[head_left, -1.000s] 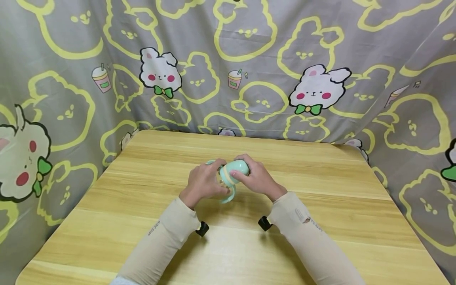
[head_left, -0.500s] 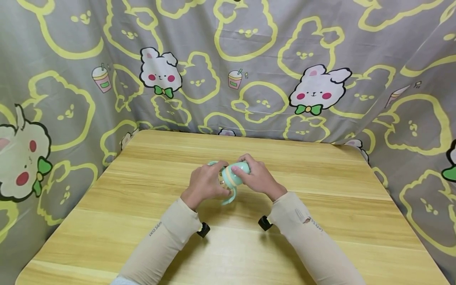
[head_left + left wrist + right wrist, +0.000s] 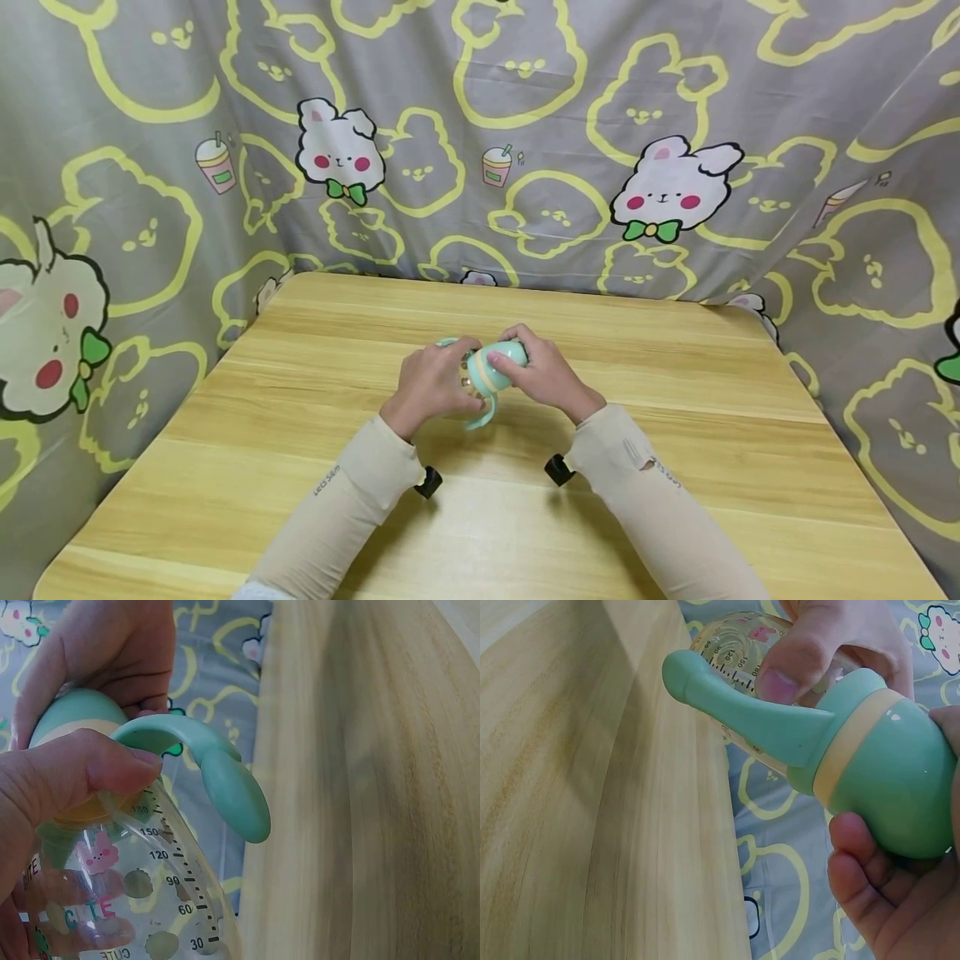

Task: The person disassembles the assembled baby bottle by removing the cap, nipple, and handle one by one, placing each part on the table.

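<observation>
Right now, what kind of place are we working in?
Probably a home-style recording booth: a wooden table is walled in by a bunny-print cloth, and both hands hold a baby bottle over it.

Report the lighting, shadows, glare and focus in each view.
Head: even soft light, sharp, faint shadows under the arms on the table. Left wrist: bottle markings sharp, table softer. Right wrist: small glare spots on the green cap, the right hand slightly blurred.
</observation>
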